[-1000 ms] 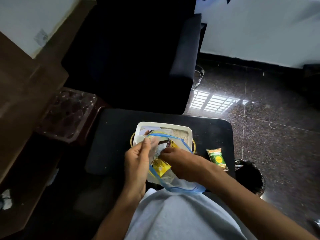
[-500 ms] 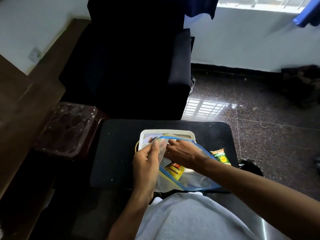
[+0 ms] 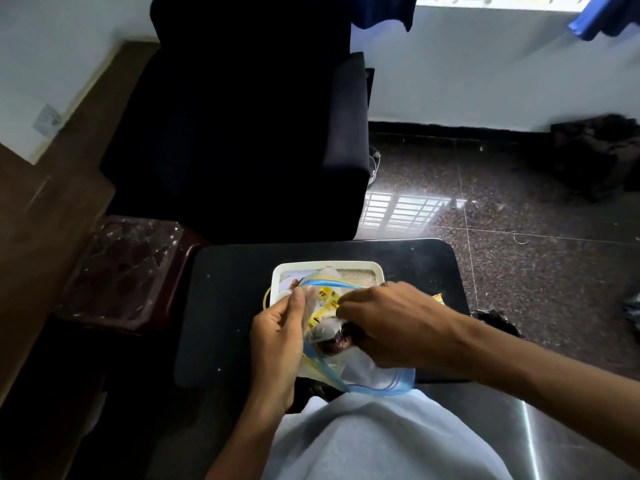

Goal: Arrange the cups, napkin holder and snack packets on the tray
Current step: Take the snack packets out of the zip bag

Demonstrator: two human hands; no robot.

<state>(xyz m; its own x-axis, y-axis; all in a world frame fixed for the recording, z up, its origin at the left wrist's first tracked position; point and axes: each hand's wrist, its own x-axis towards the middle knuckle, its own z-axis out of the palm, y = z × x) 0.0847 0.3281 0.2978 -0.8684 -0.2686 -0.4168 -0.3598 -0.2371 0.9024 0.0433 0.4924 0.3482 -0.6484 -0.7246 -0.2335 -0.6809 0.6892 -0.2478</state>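
A clear zip bag (image 3: 360,370) with a blue rim lies over the near edge of the small black table (image 3: 228,306). My left hand (image 3: 277,337) pinches the bag's left lip. My right hand (image 3: 391,323) reaches into the bag's mouth, fingers closed around something among the yellow snack packets (image 3: 327,299); what it holds is hidden. Behind the bag sits a white tray (image 3: 346,266), partly covered by the bag. A green-yellow snack packet (image 3: 438,298) lies on the table to the right, mostly hidden by my right wrist.
A dark armchair (image 3: 242,116) stands behind the table. A dark red plastic stool (image 3: 121,271) is at the left. A wooden surface (image 3: 41,220) runs along the far left. Polished stone floor (image 3: 519,237) spreads to the right, with a dark bundle (image 3: 595,150) by the wall.
The view has tilted up and the hands sit lower in frame. My right hand has gone deeper into the bag and covers more of the packet on the right.
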